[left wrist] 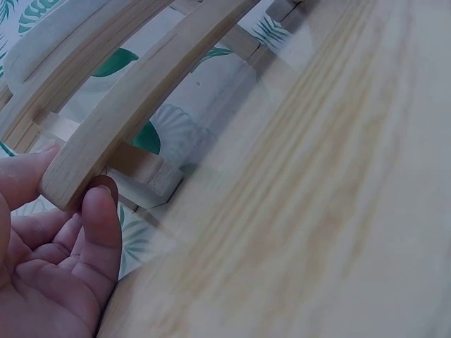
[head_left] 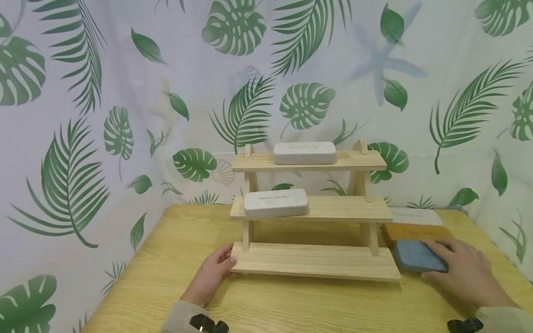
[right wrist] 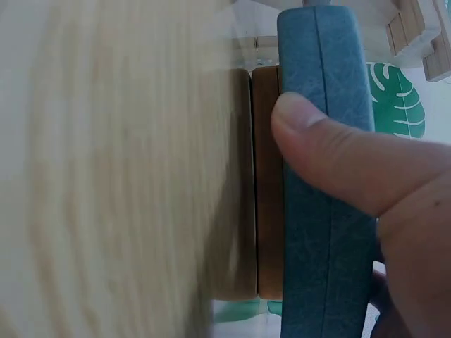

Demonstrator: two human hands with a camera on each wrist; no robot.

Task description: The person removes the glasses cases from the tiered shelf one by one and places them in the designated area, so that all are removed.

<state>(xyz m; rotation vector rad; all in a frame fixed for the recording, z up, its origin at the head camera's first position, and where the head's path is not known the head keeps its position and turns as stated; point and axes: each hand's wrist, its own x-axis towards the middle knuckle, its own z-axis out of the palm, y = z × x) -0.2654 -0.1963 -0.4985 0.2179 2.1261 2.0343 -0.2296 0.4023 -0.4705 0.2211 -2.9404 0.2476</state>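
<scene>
A three-tier wooden display stand stands on the table. My left hand pinches the left end of its lowest shelf, and the left wrist view shows a finger under the plank. At the right of the stand, my right hand grips a blue glasses case, thumb across its seamed side in the right wrist view. Behind the blue case lie an orange-brown glasses case and a pale grey one. One light grey case lies on the middle shelf at the left; another is on the top shelf.
The yellow wood-grain table extends on both sides of the stand. A white curtain printed with green leaves hangs close behind it and along the left and right. Dark straps are at both wrists.
</scene>
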